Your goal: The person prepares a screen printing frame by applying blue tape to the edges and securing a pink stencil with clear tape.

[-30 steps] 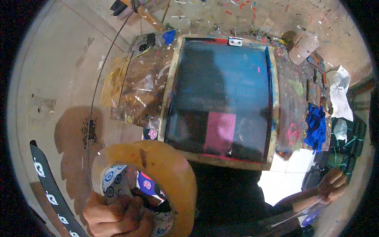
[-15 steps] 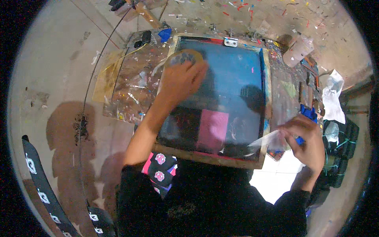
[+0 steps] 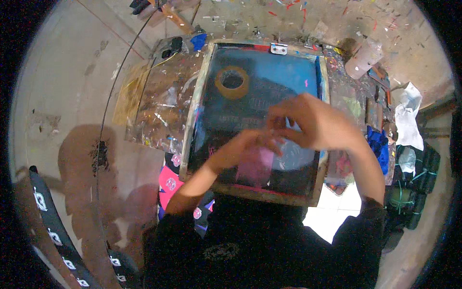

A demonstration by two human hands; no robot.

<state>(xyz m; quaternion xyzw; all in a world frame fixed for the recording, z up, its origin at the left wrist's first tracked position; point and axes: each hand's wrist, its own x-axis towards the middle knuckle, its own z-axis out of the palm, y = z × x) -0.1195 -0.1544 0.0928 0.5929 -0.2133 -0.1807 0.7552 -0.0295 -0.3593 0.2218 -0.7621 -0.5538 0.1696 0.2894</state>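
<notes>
The wood-framed printing screen (image 3: 195,115) lies flat at the centre, its dark mesh blue toward 1 o'clock, with a pink rectangle (image 3: 245,173) toward 6. Near 11 o'clock on the mesh rests the ring-shaped amber tape roll (image 3: 233,94); 0.5 s ago the left hand was on it. That left hand (image 3: 245,147) has since dropped toward the middle, and the right hand (image 3: 310,123) has come in from 4 o'clock, so the 2 meet above the lower mesh. Both have fingers loosely curled; blur hides whether either grips the clear strip seen earlier. Outward: a shiny metal hinge (image 3: 278,48) at 12, a cloudy plastic container (image 3: 364,59) at 2, crumpled blue cloth (image 3: 378,147) at 4, printed fabric pieces (image 3: 168,183) at 7.
</notes>
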